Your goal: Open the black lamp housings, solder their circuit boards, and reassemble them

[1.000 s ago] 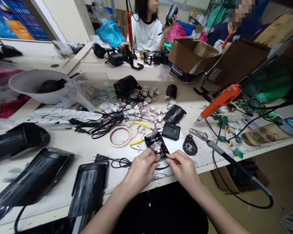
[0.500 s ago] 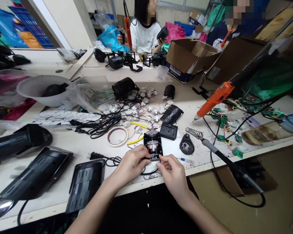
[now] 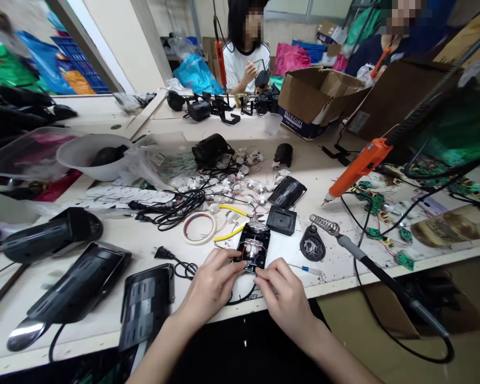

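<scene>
A small open black housing [image 3: 253, 245] with red wires and a round metal part inside lies on the white workbench [image 3: 152, 242] near its front edge. My left hand [image 3: 211, 284] grips its near left corner. My right hand [image 3: 282, 290] pinches something small at its near right edge; the fingers hide what it is. A black power cord with a plug [image 3: 162, 253] runs under my left hand. A black lid [image 3: 281, 220] lies just behind the housing.
A soldering iron on its coil stand [image 3: 324, 226], an orange hanging driver [image 3: 360, 165], a tape roll [image 3: 199, 227], yellow-handled cutters [image 3: 229, 233], black shells [image 3: 144, 305] and green boards [image 3: 374, 202] crowd the bench. Two people work at the far end beside a cardboard box [image 3: 312, 101].
The housing has turned from tilted to nearly square and slid slightly left. Both hands followed, staying at its near end. The camera view shifted. The far person lowered a black part.
</scene>
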The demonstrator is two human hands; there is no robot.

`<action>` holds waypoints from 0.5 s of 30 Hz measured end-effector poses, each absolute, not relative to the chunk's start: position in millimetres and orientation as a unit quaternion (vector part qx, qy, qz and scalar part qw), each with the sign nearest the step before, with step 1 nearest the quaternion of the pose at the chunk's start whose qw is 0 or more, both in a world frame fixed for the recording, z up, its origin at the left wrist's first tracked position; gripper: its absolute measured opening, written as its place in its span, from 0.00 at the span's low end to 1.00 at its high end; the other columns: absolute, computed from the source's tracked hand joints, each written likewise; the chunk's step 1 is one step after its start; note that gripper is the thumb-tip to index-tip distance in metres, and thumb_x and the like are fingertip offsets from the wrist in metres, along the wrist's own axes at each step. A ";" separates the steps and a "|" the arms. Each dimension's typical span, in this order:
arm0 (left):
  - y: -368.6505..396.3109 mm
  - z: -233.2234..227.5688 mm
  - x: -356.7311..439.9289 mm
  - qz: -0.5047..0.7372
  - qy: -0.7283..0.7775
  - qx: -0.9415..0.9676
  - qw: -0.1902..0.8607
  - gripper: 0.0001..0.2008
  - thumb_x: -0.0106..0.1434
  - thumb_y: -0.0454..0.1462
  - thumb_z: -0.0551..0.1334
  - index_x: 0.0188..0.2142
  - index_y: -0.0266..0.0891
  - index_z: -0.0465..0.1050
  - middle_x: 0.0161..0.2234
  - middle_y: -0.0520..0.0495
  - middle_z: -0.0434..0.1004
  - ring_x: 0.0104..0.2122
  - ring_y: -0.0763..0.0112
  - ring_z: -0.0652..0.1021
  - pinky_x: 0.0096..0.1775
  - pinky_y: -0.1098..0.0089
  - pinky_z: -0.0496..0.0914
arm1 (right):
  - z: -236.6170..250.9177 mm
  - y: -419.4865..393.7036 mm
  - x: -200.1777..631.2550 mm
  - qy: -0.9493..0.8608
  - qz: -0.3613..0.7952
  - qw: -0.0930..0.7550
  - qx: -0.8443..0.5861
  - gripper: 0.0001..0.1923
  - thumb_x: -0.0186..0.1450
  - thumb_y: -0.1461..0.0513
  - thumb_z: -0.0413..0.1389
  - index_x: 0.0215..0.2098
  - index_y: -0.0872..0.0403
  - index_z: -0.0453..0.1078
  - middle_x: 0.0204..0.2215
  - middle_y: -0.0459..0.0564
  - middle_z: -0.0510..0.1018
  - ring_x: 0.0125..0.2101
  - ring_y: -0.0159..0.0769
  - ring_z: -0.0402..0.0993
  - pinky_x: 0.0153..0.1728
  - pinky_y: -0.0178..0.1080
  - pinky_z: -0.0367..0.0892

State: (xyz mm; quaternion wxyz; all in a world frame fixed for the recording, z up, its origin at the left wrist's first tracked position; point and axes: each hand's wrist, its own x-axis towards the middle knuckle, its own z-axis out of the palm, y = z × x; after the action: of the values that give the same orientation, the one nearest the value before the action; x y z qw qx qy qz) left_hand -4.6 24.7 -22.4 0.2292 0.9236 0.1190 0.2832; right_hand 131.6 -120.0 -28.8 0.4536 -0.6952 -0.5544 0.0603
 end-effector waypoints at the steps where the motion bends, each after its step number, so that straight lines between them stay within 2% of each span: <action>1: 23.3 -25.3 -5.4 0.294 0.119 0.922 0.220 0.11 0.68 0.30 0.58 0.45 0.40 0.76 0.44 0.41 0.77 0.42 0.65 0.76 0.42 0.66 0.75 | -27.9 -119.8 133.7 -0.557 0.067 0.457 -0.690 0.10 0.72 0.67 0.50 0.43 0.56 0.73 0.31 0.49 0.69 0.31 0.34 0.73 0.34 0.37 0.73; 6: 20.7 -32.5 -7.2 0.315 0.103 0.924 0.191 0.15 0.66 0.26 0.57 0.49 0.37 0.74 0.46 0.40 0.78 0.43 0.64 0.76 0.43 0.65 0.75 | -26.2 -120.0 140.6 -0.576 0.085 0.452 -0.676 0.10 0.72 0.67 0.50 0.44 0.56 0.73 0.31 0.49 0.69 0.31 0.34 0.73 0.33 0.36 0.73; 12: 20.1 -26.4 -6.9 0.301 0.072 0.940 0.141 0.16 0.66 0.25 0.56 0.50 0.36 0.73 0.47 0.42 0.81 0.41 0.65 0.76 0.43 0.65 0.76 | -21.7 -120.3 144.8 -0.593 0.101 0.426 -0.676 0.10 0.71 0.67 0.50 0.42 0.57 0.74 0.30 0.50 0.70 0.30 0.35 0.73 0.34 0.37 0.73; 15: 21.3 -25.3 -7.2 0.295 0.069 0.944 0.129 0.16 0.66 0.26 0.55 0.50 0.35 0.74 0.48 0.43 0.81 0.41 0.64 0.76 0.43 0.65 0.77 | -12.9 -116.4 149.7 -0.564 0.093 0.456 -0.682 0.09 0.71 0.66 0.51 0.41 0.56 0.75 0.30 0.49 0.71 0.31 0.34 0.73 0.33 0.36 0.73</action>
State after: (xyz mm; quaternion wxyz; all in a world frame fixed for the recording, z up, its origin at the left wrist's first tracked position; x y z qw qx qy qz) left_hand -7.2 21.3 -25.3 0.1295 0.9442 0.0690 0.2949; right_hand 149.7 -116.4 -12.9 0.4556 -0.6823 -0.5641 0.0935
